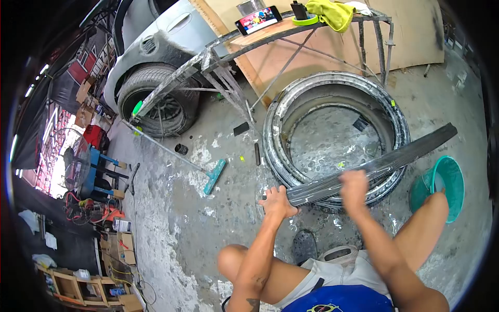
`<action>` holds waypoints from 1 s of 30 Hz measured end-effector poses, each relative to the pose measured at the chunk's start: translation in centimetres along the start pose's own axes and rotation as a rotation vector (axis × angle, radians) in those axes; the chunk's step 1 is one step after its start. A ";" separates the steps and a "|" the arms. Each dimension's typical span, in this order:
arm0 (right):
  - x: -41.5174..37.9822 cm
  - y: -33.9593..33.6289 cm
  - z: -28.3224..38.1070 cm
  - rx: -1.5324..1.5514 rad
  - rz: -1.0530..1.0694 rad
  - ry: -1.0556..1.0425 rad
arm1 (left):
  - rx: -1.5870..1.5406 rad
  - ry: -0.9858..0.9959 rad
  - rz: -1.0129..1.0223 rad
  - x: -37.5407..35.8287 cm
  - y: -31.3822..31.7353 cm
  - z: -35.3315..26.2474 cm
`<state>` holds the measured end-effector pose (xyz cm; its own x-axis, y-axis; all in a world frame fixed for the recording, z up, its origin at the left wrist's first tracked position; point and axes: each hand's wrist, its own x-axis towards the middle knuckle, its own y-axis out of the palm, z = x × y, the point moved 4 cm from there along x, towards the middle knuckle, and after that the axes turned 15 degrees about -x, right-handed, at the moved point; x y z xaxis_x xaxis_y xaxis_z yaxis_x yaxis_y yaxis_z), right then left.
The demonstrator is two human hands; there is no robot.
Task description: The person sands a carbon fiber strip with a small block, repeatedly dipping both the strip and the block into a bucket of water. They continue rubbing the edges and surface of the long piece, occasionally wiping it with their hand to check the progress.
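Working a carbon-fibre strip over the tyre

My left hand (278, 202) grips the carbon-fibre strip (379, 164) at its end; my right hand (353, 188) presses its middle, across the tyre (332, 83).

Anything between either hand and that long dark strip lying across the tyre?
Nothing visible. The left hand grips the near end of the dark strip, and the right hand rests on its middle, though blurred. The strip lies across the tyre rim.

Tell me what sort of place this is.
Most likely a car body or detailing workshop. A grey car stands on the stained concrete floor, large rings lie stacked on it, and the left hand and right hand work on a long dark trim strip.
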<state>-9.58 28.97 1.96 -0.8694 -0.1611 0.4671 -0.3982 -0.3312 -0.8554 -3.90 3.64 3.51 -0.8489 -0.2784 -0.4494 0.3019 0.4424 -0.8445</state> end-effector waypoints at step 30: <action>-1.4 0.2 4.9 0.130 -0.041 -0.079 | -0.025 0.057 -0.047 1.0 1.4 1.1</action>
<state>-6.97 24.55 2.20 -0.8258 -0.2156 0.5211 -0.3867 -0.4560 -0.8015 -3.83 3.00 1.52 -0.8853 -0.2512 -0.3913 0.2503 0.4516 -0.8564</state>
